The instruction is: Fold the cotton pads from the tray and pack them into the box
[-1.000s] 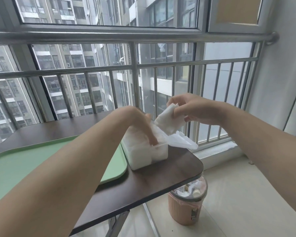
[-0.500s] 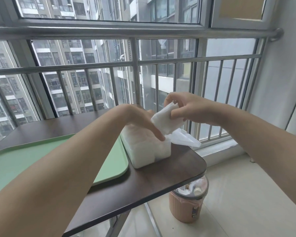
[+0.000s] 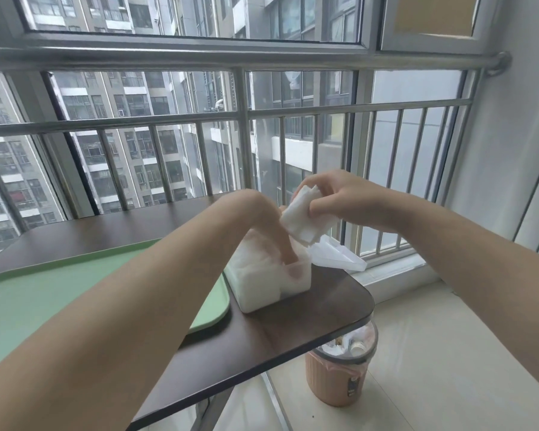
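Observation:
A translucent plastic box (image 3: 293, 283) packed with white cotton pads stands on the dark table, just right of the green tray (image 3: 44, 293). Its open lid (image 3: 339, 256) hangs off the right side. My left hand (image 3: 262, 222) reaches down into the box, straight fingers pressing the pads inside. My right hand (image 3: 339, 197) hovers just above the box's right end and grips a folded stack of white cotton pads (image 3: 302, 219). What shows of the tray is bare green; my left forearm hides part of it.
The dark wooden table (image 3: 308, 321) ends in a rounded corner at the right. Below it on the tiled floor stands a pink waste bin (image 3: 339, 377) with rubbish. A metal window railing (image 3: 246, 119) runs behind the table; a white wall is at the right.
My left fingers have pushed deeper into the box. My right hand with the folded pads has stayed just above the box's right end, tilting slightly.

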Demonstrator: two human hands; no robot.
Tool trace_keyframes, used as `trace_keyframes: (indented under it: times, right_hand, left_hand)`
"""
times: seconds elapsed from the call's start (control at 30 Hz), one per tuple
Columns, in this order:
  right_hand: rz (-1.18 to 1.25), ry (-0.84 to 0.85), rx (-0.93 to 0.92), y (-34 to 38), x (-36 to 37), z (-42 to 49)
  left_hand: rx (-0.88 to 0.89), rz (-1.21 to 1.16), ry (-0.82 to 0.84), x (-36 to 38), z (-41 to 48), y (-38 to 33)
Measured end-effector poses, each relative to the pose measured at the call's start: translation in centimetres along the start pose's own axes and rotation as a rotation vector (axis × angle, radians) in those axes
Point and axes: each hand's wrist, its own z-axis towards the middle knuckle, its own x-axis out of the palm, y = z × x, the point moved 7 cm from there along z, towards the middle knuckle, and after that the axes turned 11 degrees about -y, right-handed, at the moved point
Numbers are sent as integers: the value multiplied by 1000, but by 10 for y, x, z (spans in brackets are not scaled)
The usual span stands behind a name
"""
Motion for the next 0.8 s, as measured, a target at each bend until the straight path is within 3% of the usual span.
trace_keyframes:
  times: [0.17, 0.27, 0.47, 0.63, 0.8]
  right_hand:
    - [42, 68, -6, -3, 4, -1]
    - [33, 149, -39, -2, 6, -6]
    - [107, 37, -127, 3, 11, -9]
    - [-173, -74, -319, 15, 19, -21]
    - [-520, 109, -330, 32, 35, -30]
  left_hand:
    - [58, -60, 33, 10, 2, -5]
    - [94, -37, -40, 9, 4, -5]
    - [210, -22, -206, 0, -2, -7]
    - [182, 150, -323, -7, 3, 2]
    - [164, 132, -316, -8, 0, 1]
